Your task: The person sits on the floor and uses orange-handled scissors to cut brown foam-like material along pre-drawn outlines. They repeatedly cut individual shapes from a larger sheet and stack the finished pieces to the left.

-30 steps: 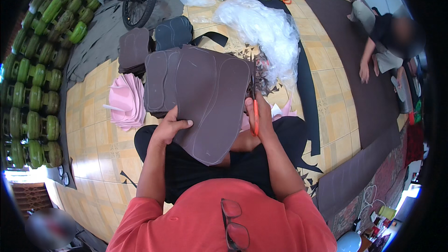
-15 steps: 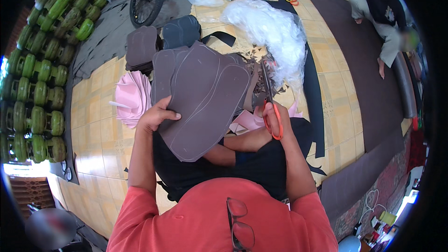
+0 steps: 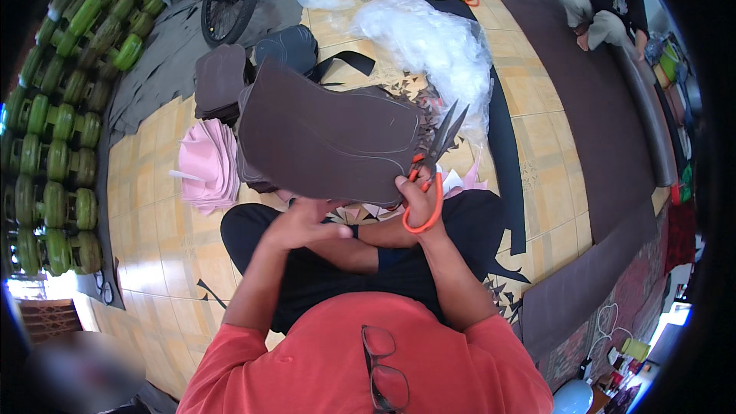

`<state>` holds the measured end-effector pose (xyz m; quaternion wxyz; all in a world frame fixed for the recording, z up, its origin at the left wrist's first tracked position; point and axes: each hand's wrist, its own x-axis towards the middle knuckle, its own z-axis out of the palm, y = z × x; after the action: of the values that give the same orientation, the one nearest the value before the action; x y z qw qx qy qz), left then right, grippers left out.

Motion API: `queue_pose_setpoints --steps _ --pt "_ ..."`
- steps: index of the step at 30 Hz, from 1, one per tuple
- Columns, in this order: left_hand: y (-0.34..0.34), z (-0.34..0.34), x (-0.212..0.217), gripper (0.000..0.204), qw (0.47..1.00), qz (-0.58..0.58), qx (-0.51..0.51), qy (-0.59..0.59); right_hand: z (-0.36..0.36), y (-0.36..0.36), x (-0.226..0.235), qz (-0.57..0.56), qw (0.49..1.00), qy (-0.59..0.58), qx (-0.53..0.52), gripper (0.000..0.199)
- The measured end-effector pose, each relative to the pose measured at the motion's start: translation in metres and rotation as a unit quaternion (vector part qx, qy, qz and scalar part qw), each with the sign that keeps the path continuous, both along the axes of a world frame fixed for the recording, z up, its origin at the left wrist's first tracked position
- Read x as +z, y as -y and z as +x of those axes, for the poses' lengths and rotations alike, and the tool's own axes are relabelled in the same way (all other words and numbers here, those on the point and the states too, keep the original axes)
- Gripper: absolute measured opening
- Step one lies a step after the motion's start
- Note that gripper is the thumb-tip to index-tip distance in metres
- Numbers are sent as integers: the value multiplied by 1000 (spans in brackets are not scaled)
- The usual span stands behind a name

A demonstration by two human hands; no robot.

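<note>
A dark brown sheet (image 3: 322,134) with pale curved outlines drawn on it is tilted above the floor in front of my crossed legs. My right hand (image 3: 419,201) keeps orange-handled scissors (image 3: 445,136) in its grip, their blades parted and pointing away from me. The thumb of that hand also presses on the sheet's near right corner. Just below the near edge, my left hand (image 3: 300,224) is off the sheet, thumb stretched out, slightly blurred; some of its fingertips are hard to see. Small dark offcuts (image 3: 429,119) lie beyond the sheet's right side.
Left of the sheet stand a fanned pink stack (image 3: 207,165), a brown stack (image 3: 220,77) and a dark grey stack (image 3: 286,50). Clear plastic (image 3: 429,42) lies ahead. Green cylinders (image 3: 54,161) line the left. Another person (image 3: 602,0) crouches by a brown roll (image 3: 640,115).
The sheet has turned and its near end has lifted. My left hand has let go and moved toward me. My right hand has shifted left onto the sheet's corner, and the scissors' blades have parted.
</note>
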<state>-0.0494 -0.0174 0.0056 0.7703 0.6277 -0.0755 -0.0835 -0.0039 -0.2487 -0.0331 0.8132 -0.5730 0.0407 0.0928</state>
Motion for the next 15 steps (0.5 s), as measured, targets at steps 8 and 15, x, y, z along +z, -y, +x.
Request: queue_pose_setpoints --steps 8,15 --pt "33 20 4 39 933 -209 289 -39 -8 -15 10 -131 983 118 -48 29" --pt "23 19 6 41 932 -211 294 -17 -1 -10 10 -346 916 201 -42 53"
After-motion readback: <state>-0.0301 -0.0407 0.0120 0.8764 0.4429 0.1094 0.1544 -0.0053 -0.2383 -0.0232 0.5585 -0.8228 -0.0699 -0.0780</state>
